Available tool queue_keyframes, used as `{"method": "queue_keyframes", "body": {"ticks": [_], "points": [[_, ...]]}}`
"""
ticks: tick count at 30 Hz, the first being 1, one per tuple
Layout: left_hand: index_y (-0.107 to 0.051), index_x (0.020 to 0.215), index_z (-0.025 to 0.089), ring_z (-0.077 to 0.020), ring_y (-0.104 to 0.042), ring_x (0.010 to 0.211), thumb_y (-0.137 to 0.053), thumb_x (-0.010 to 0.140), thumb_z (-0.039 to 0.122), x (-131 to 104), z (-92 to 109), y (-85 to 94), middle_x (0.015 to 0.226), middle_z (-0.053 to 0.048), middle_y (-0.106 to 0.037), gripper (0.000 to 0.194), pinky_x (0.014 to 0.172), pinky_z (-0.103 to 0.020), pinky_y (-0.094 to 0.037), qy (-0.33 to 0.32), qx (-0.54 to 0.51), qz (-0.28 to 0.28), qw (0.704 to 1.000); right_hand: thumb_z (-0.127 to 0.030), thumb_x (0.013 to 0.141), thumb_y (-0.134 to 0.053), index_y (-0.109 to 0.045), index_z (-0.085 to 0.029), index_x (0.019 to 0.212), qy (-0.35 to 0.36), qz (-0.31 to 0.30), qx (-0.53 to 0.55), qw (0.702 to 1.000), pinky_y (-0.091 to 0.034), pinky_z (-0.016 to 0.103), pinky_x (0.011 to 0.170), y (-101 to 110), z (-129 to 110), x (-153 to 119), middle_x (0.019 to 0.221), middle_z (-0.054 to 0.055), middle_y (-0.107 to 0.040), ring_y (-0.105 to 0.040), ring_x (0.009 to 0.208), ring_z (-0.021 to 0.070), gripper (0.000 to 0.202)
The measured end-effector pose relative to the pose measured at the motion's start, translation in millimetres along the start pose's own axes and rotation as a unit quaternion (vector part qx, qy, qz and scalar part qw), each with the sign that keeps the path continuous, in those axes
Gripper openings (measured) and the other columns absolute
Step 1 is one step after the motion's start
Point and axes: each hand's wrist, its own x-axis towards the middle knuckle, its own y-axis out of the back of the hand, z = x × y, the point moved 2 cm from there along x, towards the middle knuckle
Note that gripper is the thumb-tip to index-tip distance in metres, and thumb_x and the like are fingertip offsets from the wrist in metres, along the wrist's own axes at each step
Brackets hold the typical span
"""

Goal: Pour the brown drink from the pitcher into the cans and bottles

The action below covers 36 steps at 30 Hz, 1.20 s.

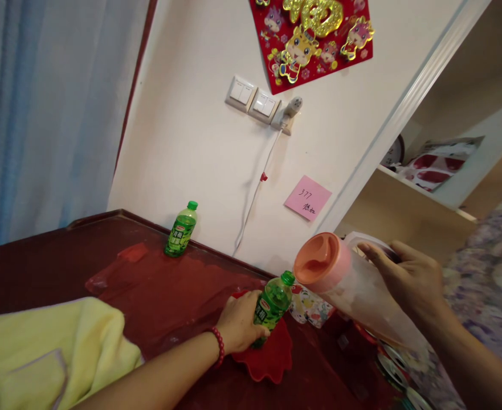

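Observation:
My left hand [240, 326], with a red bead bracelet on its wrist, is wrapped round a green-capped drink bottle [275, 302]. That bottle stands slightly tilted in view over a red scalloped plate [268, 364]. To the right, my right hand [413, 279] grips the white handle of a translucent plastic pitcher [370, 290] with an orange-pink lid [319, 259]. The pitcher is held tilted, its lid toward the bottle's cap. A second green drink bottle [181, 229] stands upright near the wall, apart from both hands.
A yellow towel [62, 347] lies on the dark red table [28, 273] at left. Behind the pitcher are a patterned box [308, 304] and several cans [391, 370]. A white cord [253, 205] hangs from the wall socket. Shelves [425, 193] stand at right.

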Motion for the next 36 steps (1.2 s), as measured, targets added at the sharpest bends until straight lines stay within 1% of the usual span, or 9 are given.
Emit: {"method": "queue_keyframes", "body": {"ticks": [6,12,20,23,27,30,36], "points": [[-0.069,0.132,0.026,-0.0354,-0.069,0.129,-0.092,0.072,0.033,0.0,0.2,0.9,0.135,-0.007,-0.077,0.065,0.107,-0.042,-0.052,-0.006,-0.003,0.000,1.000,-0.103,0.070,-0.058,-0.039,-0.025,0.053,0.005,0.002,0.010,1.000,-0.023,0.031,0.048,0.8,-1.8,-0.6,0.051,-0.003,-0.033,-0.034,0.052,0.0138,0.082],[-0.068,0.133,0.025,-0.0362,-0.069,0.130,-0.093,0.072,0.034,0.5,-0.3,0.1,0.136,-0.007,-0.077,0.066,0.109,-0.044,-0.052,-0.001,0.006,-0.001,1.000,-0.101,0.073,-0.059,-0.039,-0.025,0.053,0.016,0.005,0.009,1.000,-0.023,0.031,0.048,1.4,-4.7,1.1,0.051,-0.004,-0.033,-0.034,0.051,0.0138,0.081],[-0.067,0.134,0.024,-0.0352,-0.069,0.131,-0.093,0.072,0.033,0.5,0.2,-0.1,0.137,-0.007,-0.076,0.068,0.109,-0.043,-0.052,-0.003,0.006,-0.003,1.000,-0.103,0.073,-0.057,-0.036,-0.026,0.052,0.023,0.007,0.003,1.000,-0.023,0.031,0.048,4.5,-8.2,2.1,0.051,-0.004,-0.031,-0.033,0.051,0.0132,0.083],[-0.067,0.134,0.024,-0.0350,-0.069,0.130,-0.093,0.073,0.034,0.7,-0.8,-0.5,0.137,-0.007,-0.076,0.067,0.108,-0.043,-0.053,-0.004,0.004,-0.004,1.000,-0.103,0.072,-0.057,-0.038,-0.025,0.053,0.024,0.005,0.006,1.000,-0.024,0.030,0.048,3.8,-7.2,3.0,0.051,-0.004,-0.032,-0.033,0.051,0.0132,0.083],[-0.067,0.134,0.026,-0.0342,-0.068,0.131,-0.093,0.073,0.033,1.2,-1.2,-1.2,0.138,-0.006,-0.076,0.067,0.110,-0.042,-0.051,-0.003,0.006,-0.004,1.000,-0.104,0.072,-0.057,-0.038,-0.025,0.053,0.017,0.004,0.000,1.000,-0.024,0.030,0.048,3.3,-4.9,4.1,0.051,-0.004,-0.032,-0.033,0.051,0.0133,0.083],[-0.067,0.133,0.025,-0.0352,-0.069,0.131,-0.092,0.073,0.034,1.2,-0.5,-1.2,0.137,-0.007,-0.076,0.066,0.109,-0.043,-0.051,-0.002,0.011,-0.004,1.000,-0.104,0.072,-0.056,-0.041,-0.025,0.053,0.016,0.000,-0.001,1.000,-0.025,0.030,0.048,3.5,-4.9,3.9,0.051,-0.004,-0.033,-0.034,0.052,0.0136,0.083],[-0.067,0.134,0.025,-0.0354,-0.068,0.132,-0.092,0.073,0.033,0.1,1.1,0.6,0.138,-0.007,-0.076,0.067,0.110,-0.042,-0.051,0.000,0.010,-0.006,1.000,-0.104,0.072,-0.057,-0.040,-0.025,0.053,0.018,0.002,0.000,1.000,-0.025,0.031,0.048,3.7,-7.5,3.1,0.051,-0.003,-0.033,-0.034,0.052,0.0139,0.083]]}}
